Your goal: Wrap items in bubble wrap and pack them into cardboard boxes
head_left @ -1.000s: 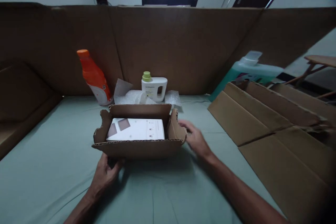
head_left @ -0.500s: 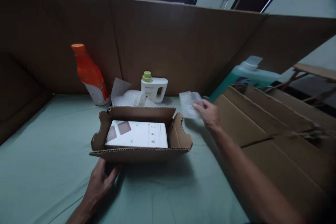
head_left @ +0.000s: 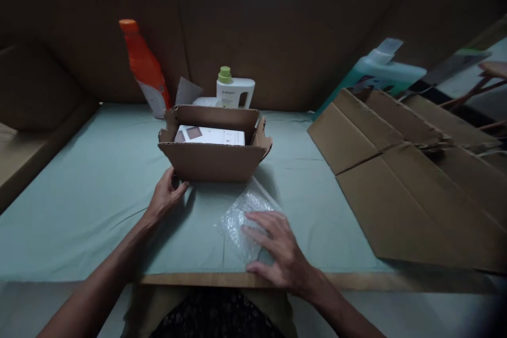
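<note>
An open-topped cardboard box (head_left: 216,162) stands on the green cloth with a white printed carton (head_left: 217,136) inside. My left hand (head_left: 168,194) is at the box's lower left corner, thumb in front and fingertips partly hidden, gripping it. A clear piece of bubble wrap (head_left: 241,222) lies on the cloth in front of the box. My right hand (head_left: 273,245) rests over the wrap's right part, fingers spread and thumb apart.
Behind the box are an orange bottle (head_left: 146,66), a white bottle with a green cap (head_left: 235,91) and more bubble wrap (head_left: 188,91). A teal bottle (head_left: 374,74) leans at the right behind a large cardboard box (head_left: 396,190). The table's wooden edge (head_left: 214,280) runs along the front.
My right hand has brought the bubble wrap from beyond the box's right side to the cloth in front, and its fingers have spread. My view has tilted down; my left hand stays at the box corner.
</note>
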{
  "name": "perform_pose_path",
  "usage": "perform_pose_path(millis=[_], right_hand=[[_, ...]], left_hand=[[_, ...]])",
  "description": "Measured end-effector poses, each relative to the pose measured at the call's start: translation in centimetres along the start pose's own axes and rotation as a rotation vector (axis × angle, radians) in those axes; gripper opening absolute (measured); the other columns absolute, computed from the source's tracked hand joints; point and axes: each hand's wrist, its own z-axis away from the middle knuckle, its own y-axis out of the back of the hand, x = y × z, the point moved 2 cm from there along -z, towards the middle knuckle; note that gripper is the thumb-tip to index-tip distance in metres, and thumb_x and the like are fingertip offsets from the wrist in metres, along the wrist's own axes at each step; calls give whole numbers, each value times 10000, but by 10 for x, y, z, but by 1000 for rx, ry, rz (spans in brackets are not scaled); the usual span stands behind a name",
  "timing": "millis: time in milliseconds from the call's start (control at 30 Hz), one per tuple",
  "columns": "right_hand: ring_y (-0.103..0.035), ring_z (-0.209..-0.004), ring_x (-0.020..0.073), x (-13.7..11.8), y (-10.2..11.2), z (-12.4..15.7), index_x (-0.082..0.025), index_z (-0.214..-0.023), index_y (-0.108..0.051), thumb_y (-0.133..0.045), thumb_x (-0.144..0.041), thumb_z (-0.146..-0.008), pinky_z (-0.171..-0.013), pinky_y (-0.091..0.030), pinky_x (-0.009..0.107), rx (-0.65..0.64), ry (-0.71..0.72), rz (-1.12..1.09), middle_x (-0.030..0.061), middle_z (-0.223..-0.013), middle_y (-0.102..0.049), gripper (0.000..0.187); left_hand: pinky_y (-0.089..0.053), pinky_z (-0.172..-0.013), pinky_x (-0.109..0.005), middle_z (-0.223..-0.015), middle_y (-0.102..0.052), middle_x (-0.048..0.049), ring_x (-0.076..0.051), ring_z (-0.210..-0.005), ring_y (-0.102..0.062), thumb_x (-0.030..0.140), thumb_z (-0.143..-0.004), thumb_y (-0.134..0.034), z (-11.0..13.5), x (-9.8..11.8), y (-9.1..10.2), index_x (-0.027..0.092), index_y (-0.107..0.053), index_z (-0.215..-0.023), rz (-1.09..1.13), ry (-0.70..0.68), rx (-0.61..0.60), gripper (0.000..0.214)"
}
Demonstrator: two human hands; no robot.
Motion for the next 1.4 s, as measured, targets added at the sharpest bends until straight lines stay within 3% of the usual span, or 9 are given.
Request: perform_pose_path(millis=[133,233,400,567,667,833,967,1133,1400], right_hand=[[-651,-1158,280,45,25,-5,-257,-1210,-681,-570,-395,-959,-974,-515,463,186,-385,-79,106,-1238,-705,307],[-659,-1149,290,85,19,-24,-216,-1273,-642,-634,-415,-872,-941,-542,455,144,-581,-166,132,-1278,-684,448],[-632,-1209,312,117,-9,-88,-177,-1340,-607,-635,-511,-844,-1040,-489,479,31,-531,-453,145,-1320,-679,598],[-552,-1321,307,146,-6,-142,-215,-1317,-651,-543,-668,-879,-1131,-404,496,58,-528,-631,91,-1384,-655,639],[-548,-1329,306,154,14,-135,-249,-1327,-650,-508,-708,-894,-1120,-408,524,37,-581,-599,86,-1421,-629,646],[-596,-1265,334,129,42,-57,-242,-1437,-564,-746,-599,-760,-1046,-483,495,-119,-685,-317,124,-1439,-602,786],[-683,-1068,314,103,22,-17,-173,-1349,-623,-754,-447,-732,-958,-527,464,-41,-733,-140,132,-1241,-713,688],[-703,-868,223,73,3,-33,-184,-1097,-717,-603,-347,-853,-776,-549,326,94,-617,-250,63,-1007,-765,314],[-672,-1012,250,71,-35,-92,-202,-1270,-646,-699,-310,-795,-885,-547,397,130,-419,-279,100,-1166,-710,489]], left_hand=[[-436,-1101,-497,-1392,-592,-155,-309,-1277,-562,414,-779,-632,7,-1,11,169,-511,-1374,47,-21,-8,654],[-489,-1034,-475,-1316,-627,-154,-301,-1192,-615,425,-758,-642,4,3,8,154,-509,-1358,91,-35,-10,671],[-545,-745,-392,-1007,-676,-100,-246,-847,-658,410,-786,-611,-19,15,-8,134,-593,-1177,47,-11,38,479],[-536,-804,-373,-1022,-679,-73,-209,-871,-631,266,-815,-625,-69,21,-20,181,-575,-1248,62,-26,120,444],[-541,-863,-412,-1128,-666,-103,-233,-966,-637,199,-822,-608,-81,19,-19,200,-516,-1353,69,-38,126,539],[-499,-985,-502,-1303,-595,-159,-293,-1169,-590,306,-850,-635,-5,19,-9,196,-341,-1518,-125,-163,146,738],[-509,-926,-501,-1221,-645,-147,-301,-1073,-603,417,-860,-640,76,38,-45,194,-446,-1451,-289,-285,-171,662],[-496,-840,-435,-986,-702,-94,-265,-881,-636,298,-841,-568,108,60,-85,144,-366,-1509,-355,-188,-340,715],[-467,-605,-292,-771,-644,16,-152,-590,-577,410,-874,-540,129,37,-18,132,-361,-1500,-139,82,-138,708]])
